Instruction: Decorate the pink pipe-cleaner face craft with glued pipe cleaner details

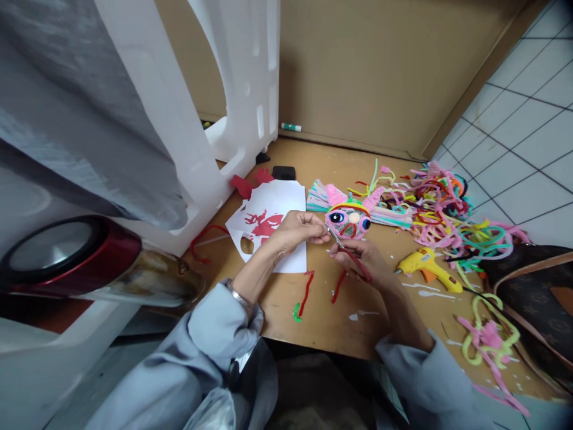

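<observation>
My left hand (299, 230) is closed in a pinch at the left edge of a pink pipe-cleaner face (349, 218) with two blue eyes and a yellow-green top. My right hand (360, 258) is closed round red-handled scissors (347, 249), whose blades point up at the face's lower left side. Both hands hover just above the wooden tabletop (322, 316). A white paper sheet (273, 224) with red cut-out shapes lies under my left hand.
A yellow glue gun (427, 267) lies right of my right hand. A heap of coloured pipe cleaners (441, 209) fills the back right. Red pipe-cleaner pieces (307, 291) lie near the front edge. White foam packing (215, 107) stands at left, a brown bag (537, 298) at right.
</observation>
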Demonstrator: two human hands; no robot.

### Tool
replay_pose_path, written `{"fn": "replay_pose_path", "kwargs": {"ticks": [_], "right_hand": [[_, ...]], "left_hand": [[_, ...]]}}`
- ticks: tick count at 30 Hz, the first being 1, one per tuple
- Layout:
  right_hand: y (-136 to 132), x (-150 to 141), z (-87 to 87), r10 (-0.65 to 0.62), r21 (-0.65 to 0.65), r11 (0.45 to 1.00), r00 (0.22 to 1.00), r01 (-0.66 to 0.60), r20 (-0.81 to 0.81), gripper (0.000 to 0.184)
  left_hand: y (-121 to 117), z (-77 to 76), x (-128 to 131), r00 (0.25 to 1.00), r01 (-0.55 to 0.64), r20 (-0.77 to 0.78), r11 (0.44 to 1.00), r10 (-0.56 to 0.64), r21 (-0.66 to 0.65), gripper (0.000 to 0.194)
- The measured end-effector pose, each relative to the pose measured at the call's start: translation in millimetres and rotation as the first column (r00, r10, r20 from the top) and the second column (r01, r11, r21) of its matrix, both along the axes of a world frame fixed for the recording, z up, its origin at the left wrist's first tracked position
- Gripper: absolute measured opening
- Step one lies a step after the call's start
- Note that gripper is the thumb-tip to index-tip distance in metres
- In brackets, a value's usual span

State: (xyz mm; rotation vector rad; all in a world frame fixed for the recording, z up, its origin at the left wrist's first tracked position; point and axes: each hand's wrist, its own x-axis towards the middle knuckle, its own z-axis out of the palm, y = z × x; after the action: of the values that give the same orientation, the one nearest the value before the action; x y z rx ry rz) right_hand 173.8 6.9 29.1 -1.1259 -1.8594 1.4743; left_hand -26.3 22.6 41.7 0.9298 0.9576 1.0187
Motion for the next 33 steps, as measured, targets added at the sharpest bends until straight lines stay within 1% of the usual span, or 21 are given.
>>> {"fn": "replay_pose_path", "kwargs": {"ticks": [6, 14, 18, 27, 30, 33], "right_hand": [[-0.6, 0.1, 4.6, -0.001, -0.024, 1.0, 1.0, 0.001, 0.011, 0.046], [-0.1, -1.3, 7.0, -0.007, -0.002, 1.0, 0.999, 0.007, 0.034, 0.047], [0.7, -1.7, 6.7, -0.002, 0.003, 1.0, 0.998, 0.002, 0.058, 0.049], [0.1, -2.6, 4.9, -0.02, 0.029, 0.999, 0.999, 0.019, 0.035, 0.043], [-1.3, -2.7, 4.8, -0.062, 0.014, 0.998, 0.998, 0.062, 0.009, 0.041], [-1.2, -2.4, 4.1, -0.194, 0.037, 0.98, 0.976, 0.198, -0.095, 0.041]], "left_hand": [[0.6, -0.4, -1.9, 0.999, 0.032, -0.003, 0.999, -0.032, -0.005, 0.006], [0.7, -0.1, -1.5, 0.999, 0.039, -0.007, 0.999, -0.039, -0.016, 0.009], [1.5, -1.3, -0.5, 1.0, 0.018, -0.016, 0.999, -0.018, -0.027, 0.01], [3.4, -4.8, -1.7, 1.0, 0.024, -0.013, 0.999, -0.024, -0.041, 0.008], [3.7, -5.4, -3.3, 1.0, 0.03, -0.004, 0.999, -0.03, -0.031, 0.007], [3.1, -6.2, -4.2, 0.997, 0.074, -0.017, 0.997, -0.074, -0.01, 0.006]]}}
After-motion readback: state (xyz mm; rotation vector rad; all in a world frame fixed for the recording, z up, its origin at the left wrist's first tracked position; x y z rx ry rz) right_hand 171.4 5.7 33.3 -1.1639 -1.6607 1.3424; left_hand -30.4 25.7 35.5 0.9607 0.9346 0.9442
